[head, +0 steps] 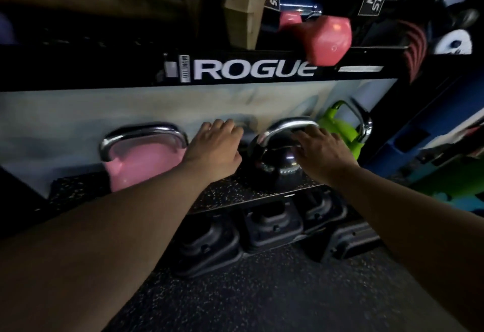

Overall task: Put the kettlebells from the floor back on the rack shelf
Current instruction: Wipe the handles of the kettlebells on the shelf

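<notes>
Black kettlebell (275, 166) upright on the rack shelf (235, 195), between pink kettlebell (141, 158) and green kettlebell (340, 127); motion blur softens detail. Right hand (324, 151) spread open against its side; left hand (214, 148) loosely open beside it, fingertips hidden.

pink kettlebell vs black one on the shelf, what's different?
The pink kettlebell has a matte pink body; the black kettlebell is glossy black. The pink one sits left of the left hand, untouched; the black one sits between both hands, with the right hand against its handle. Both rest on the rack shelf and have chrome handles.
</notes>
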Motion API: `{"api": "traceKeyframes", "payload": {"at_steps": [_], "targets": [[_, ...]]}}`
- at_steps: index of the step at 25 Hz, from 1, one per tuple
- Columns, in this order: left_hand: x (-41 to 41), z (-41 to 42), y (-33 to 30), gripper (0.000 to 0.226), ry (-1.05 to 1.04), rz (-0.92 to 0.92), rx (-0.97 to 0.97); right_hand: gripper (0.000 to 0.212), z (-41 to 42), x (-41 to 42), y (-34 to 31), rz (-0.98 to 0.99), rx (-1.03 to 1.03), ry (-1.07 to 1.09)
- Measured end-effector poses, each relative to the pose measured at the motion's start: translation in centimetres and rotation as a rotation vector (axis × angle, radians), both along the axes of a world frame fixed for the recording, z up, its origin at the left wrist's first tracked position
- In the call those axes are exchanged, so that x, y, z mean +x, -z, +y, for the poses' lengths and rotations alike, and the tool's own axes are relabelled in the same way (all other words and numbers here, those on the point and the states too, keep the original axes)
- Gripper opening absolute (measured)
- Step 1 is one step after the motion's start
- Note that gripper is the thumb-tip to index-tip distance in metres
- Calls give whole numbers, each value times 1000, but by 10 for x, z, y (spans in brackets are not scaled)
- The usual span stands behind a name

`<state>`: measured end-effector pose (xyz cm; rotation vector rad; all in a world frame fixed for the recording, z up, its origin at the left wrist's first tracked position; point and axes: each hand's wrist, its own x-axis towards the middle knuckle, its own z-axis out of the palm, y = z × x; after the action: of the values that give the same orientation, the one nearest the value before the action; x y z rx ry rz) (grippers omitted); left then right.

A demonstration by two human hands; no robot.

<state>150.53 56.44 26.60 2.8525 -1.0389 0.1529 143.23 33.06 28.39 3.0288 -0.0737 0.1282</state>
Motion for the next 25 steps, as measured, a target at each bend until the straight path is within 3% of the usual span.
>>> {"api": "traceKeyframes", "payload": {"at_steps": [3, 9, 12, 14, 17, 18, 22, 25], "targets": [[24, -52, 0, 40, -10, 63, -38, 42, -41, 31, 2, 9, -45, -21], [40, -141, 10, 35, -51, 188, -126, 51, -91, 73, 29, 60, 62, 35], [41, -158, 23, 33, -147, 207, -277, 50, -102, 82, 45, 92, 218, -7], [32, -162, 37, 43, -338, 293, -481, 49, -112, 85, 48, 111, 361, -27], [16, -174, 54, 85, -791, 689, -840, 53, -116, 87, 48, 104, 569, -4], [18, -178, 57, 90, -857, 771, -912, 54, -114, 87, 49, 80, 595, 11], [47, -178, 55, 72, -794, 717, -987, 53, -102, 78, 62, -14, 675, 114], [42, -189, 60, 69, -775, 670, -1053, 38, -103, 79, 63, 69, 1100, 177]]}}
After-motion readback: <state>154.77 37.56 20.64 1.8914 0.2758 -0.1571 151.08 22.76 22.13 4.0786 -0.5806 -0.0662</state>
